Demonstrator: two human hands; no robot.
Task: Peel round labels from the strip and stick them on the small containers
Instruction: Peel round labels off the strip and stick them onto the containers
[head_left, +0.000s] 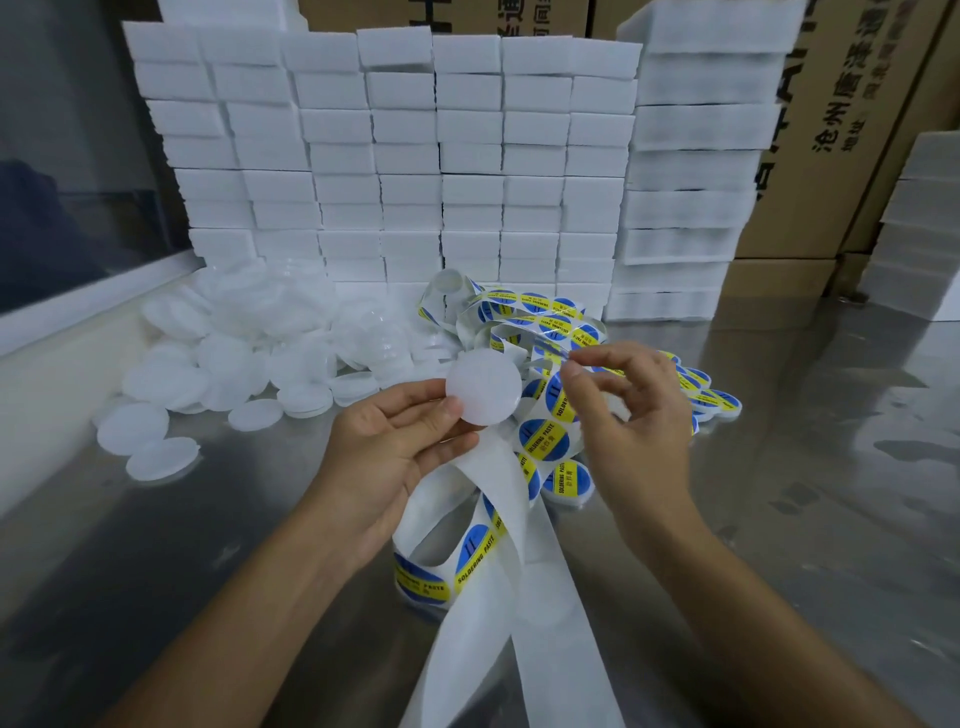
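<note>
At the centre of the frame the left hand (395, 447) holds a round white container (483, 387) by its edge, thumb and fingers pinching it, flat face toward the camera. Just right of it the right hand (623, 410) pinches a thin, see-through label (545, 349) between thumb and forefinger. The label strip (540, 441) lies tangled on the steel counter (779, 467) beneath both hands. More white containers (234, 353) are heaped at the left, before stacked white boxes (405, 156)

Packing workshop: stacked white foam blocks (467, 156), cardboard cartons (831, 130), steel table (779, 467).
</note>
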